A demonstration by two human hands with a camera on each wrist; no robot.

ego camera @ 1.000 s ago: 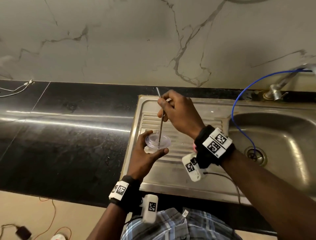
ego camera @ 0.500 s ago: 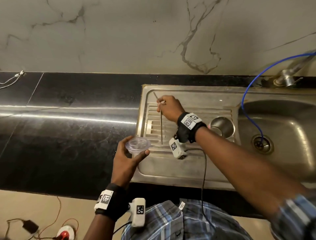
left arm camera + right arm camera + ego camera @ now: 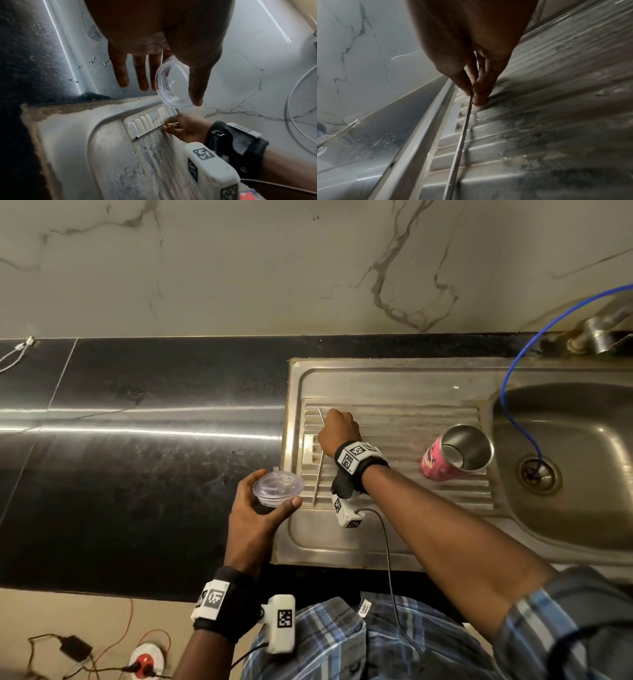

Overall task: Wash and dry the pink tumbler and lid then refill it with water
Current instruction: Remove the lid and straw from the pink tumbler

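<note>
Right hand (image 3: 339, 429) low over the ribbed draining board (image 3: 404, 419), fingertips (image 3: 478, 94) pinched on the upper part of a metal straw (image 3: 319, 460). Straw lies lengthwise across the ribs near the board's left edge; whether its full length rests on the steel or the top end is lifted, cannot tell.

Left hand (image 3: 255, 515) held above the seam where the black worktop (image 3: 137, 474) meets the board, thumb and fingers curled round the rim of the clear lid (image 3: 278, 487). Lid is off the tumbler and carried clear of any surface.

Pink tumbler (image 3: 455, 453) stands on the right part of the draining board, just beside the sink basin (image 3: 582, 460), open mouth up, well apart from both hands. Nothing visible inside it from the head view. Blue hose (image 3: 507, 392) runs from the tap (image 3: 603, 333) down to the drain.

Judgement on progress: early. Parts are separated (lid off, straw out), a few drops on the steel, no running water seen. Washing, drying and refilling look undone; whether any rinsing has happened, cannot tell.
</note>
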